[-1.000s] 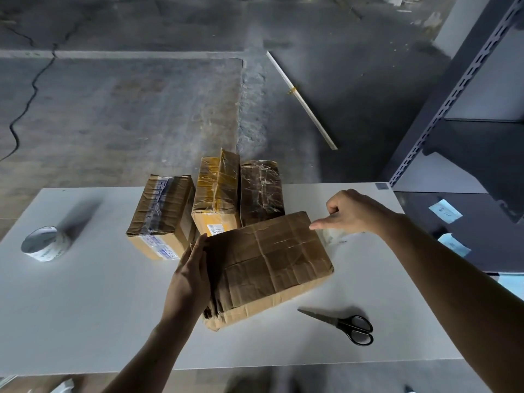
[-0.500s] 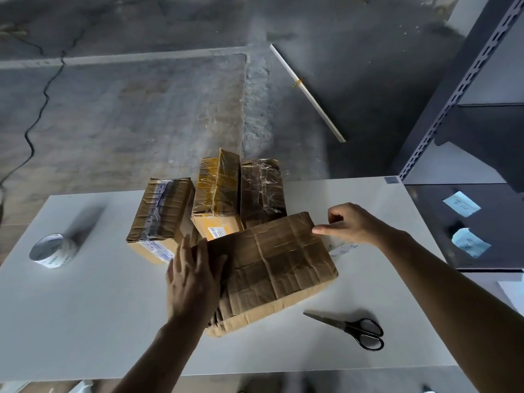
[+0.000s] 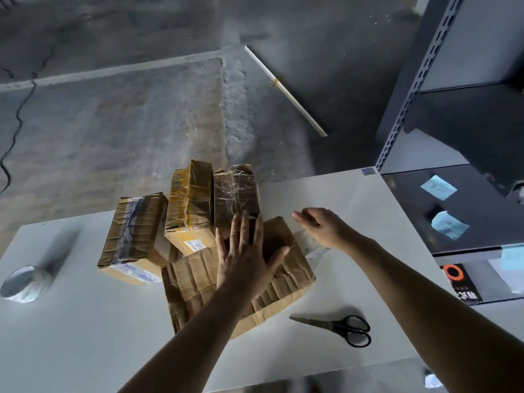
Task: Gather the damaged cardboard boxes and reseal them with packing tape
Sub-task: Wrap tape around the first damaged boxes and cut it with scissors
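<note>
a large crumpled brown cardboard box (image 3: 198,282) lies flat on the white table (image 3: 85,336), near the front edge and about midway across. its flaps are down, so the contents are hidden. its long axis runs askew to the table edge, from the near left toward the far right, with the broad creased face up.

behind it and touching it stand three smaller taped boxes, all shut: a brown box with a printed label (image 3: 133,231) on the left, a yellow-taped box (image 3: 192,205) in the middle, and a dark film-wrapped box (image 3: 235,191) on the right. their long axes point away from the person.

the left hand (image 3: 246,259) lies flat on top of the large box, fingers straight and spread wide, fingertips reaching the dark box. the right hand (image 3: 320,225) is by the large box's far right corner, fingers loosely extended and holding nothing; it may brush the corner, but that is hard to tell.

a white roll of packing tape (image 3: 25,283) sits at the table's left edge, well apart. black-handled scissors (image 3: 340,327) lie closed just right of the large box. a grey metal shelf unit (image 3: 408,95) on the right holds blue paper notes (image 3: 438,187).
</note>
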Demonstrator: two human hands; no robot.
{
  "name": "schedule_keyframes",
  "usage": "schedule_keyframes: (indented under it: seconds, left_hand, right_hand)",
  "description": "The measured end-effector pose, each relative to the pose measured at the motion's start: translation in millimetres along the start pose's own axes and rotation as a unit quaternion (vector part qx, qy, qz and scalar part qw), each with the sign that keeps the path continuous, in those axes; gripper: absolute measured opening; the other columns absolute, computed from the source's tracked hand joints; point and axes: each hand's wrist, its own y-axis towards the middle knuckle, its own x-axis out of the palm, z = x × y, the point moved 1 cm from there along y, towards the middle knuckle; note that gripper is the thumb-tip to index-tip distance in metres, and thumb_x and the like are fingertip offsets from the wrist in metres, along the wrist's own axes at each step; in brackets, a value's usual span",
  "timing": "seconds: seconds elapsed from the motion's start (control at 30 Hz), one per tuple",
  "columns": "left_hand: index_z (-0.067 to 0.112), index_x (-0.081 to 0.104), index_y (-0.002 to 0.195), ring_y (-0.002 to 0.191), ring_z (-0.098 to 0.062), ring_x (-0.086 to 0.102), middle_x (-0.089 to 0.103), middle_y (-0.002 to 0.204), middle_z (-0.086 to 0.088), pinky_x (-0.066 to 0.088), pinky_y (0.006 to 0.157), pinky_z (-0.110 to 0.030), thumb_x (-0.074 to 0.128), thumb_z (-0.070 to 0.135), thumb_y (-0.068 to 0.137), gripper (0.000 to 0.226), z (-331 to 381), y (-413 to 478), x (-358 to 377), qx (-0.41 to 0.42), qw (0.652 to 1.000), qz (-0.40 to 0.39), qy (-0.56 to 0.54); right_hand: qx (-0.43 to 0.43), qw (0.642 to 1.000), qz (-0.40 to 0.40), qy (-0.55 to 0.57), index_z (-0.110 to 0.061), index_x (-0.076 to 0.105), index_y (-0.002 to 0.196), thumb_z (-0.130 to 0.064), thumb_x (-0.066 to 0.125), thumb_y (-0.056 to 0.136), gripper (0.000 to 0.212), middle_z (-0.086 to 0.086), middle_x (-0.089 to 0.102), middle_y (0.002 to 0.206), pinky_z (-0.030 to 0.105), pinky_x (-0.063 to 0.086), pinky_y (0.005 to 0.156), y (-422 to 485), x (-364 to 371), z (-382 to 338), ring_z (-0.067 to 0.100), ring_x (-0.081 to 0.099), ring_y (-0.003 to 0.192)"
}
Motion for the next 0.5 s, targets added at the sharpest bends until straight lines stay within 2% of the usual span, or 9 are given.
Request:
schedule_keyframes:
  seconds: [0.13,0.23,0.3,0.4,0.43,0.5]
  left_hand:
    - [0.036,-0.013,0.154,0.151,-0.023,-0.015,-0.014,0.165,-0.006,-0.013,0.118,-0.056,0.006,0.077,0.089,0.079,29,20,0,0.029,0.999,-0.027,0.004]
    - [0.041,0.014,0.152,0.150,-0.026,0.008,0.008,0.163,-0.004,-0.003,0.118,-0.060,0.011,0.081,0.087,0.077,45,31,-2,0.055,0.997,-0.043,0.027]
    - [0.039,0.032,0.141,0.142,-0.027,0.023,0.022,0.154,-0.004,0.011,0.116,-0.059,0.014,0.088,0.081,0.080,47,36,-2,0.063,0.995,-0.061,0.037]
    - [0.035,0.042,0.116,0.126,-0.026,0.034,0.033,0.137,-0.001,0.029,0.107,-0.055,0.015,0.092,0.075,0.075,42,37,-1,0.065,0.995,-0.072,0.021]
    - [0.034,0.041,0.110,0.123,-0.025,0.034,0.033,0.133,0.000,0.032,0.105,-0.054,0.016,0.093,0.075,0.073,41,37,-2,0.065,0.995,-0.078,0.018]
    - [0.034,0.039,0.103,0.119,-0.023,0.034,0.034,0.128,0.001,0.034,0.102,-0.052,0.019,0.092,0.076,0.067,38,37,-1,0.062,0.994,-0.086,0.013]
  right_hand:
    - [0.002,1.000,0.008,0.030,-0.014,0.043,0.072,-0.046,0.042,0.101,0.043,0.005,0.044,0.060,0.032,0.032,0.054,2,7,4,0.015,0.042,0.052]
    - [0.020,0.996,0.053,0.071,-0.014,0.041,0.065,-0.040,0.049,0.102,0.046,0.001,0.039,0.055,0.030,0.031,0.053,-1,5,6,0.011,0.037,0.048]
    - [0.055,0.988,0.061,0.134,-0.011,0.042,0.062,-0.046,0.055,0.098,0.052,0.008,0.037,0.056,0.033,0.032,0.057,-6,1,17,0.018,0.038,0.051]
    - [0.113,0.947,0.015,0.300,-0.006,0.054,0.068,-0.063,0.068,0.082,0.060,0.016,0.045,0.067,0.036,0.039,0.065,-17,2,35,0.027,0.045,0.062]
    - [0.118,0.940,0.009,0.320,-0.006,0.056,0.067,-0.064,0.072,0.078,0.061,0.016,0.047,0.067,0.035,0.041,0.066,-20,4,38,0.027,0.047,0.061]
    - [0.113,0.948,0.017,0.297,-0.013,0.048,0.054,-0.053,0.074,0.083,0.056,0.009,0.040,0.053,0.027,0.037,0.056,-19,2,35,0.019,0.041,0.049]
